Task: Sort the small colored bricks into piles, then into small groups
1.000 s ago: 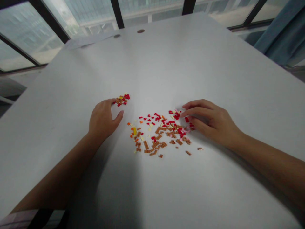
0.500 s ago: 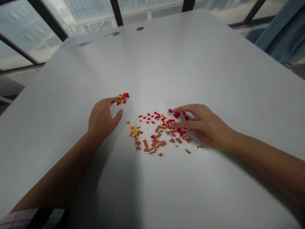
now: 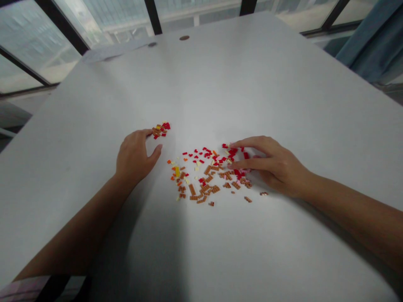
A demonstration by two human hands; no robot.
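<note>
Small toy building bricks (image 3: pixel 206 188) in brown, red, orange, yellow and cream lie spread over the middle of the white table. My right hand (image 3: pixel 273 163) reaches over the red bricks (image 3: pixel 233 153) on the right side of this spread, fingers apart, with some pieces hidden beneath it. To the left, a smaller pile of brown, red and yellow bricks (image 3: pixel 161 130) sits against the fingertips of my left hand (image 3: pixel 134 155). That hand rests on the table with thumb and fingers apart, holding nothing visible.
The white table (image 3: pixel 220 92) stretches far back towards the windows. Two round discs (image 3: pixel 184 37) sit near its far edge, beside a flat pale sheet (image 3: pixel 103 52). A blue curtain (image 3: pixel 374 46) hangs beyond the right edge.
My right hand has shifted very slightly to the right over the red bricks. My left hand and the smaller pile stay in place.
</note>
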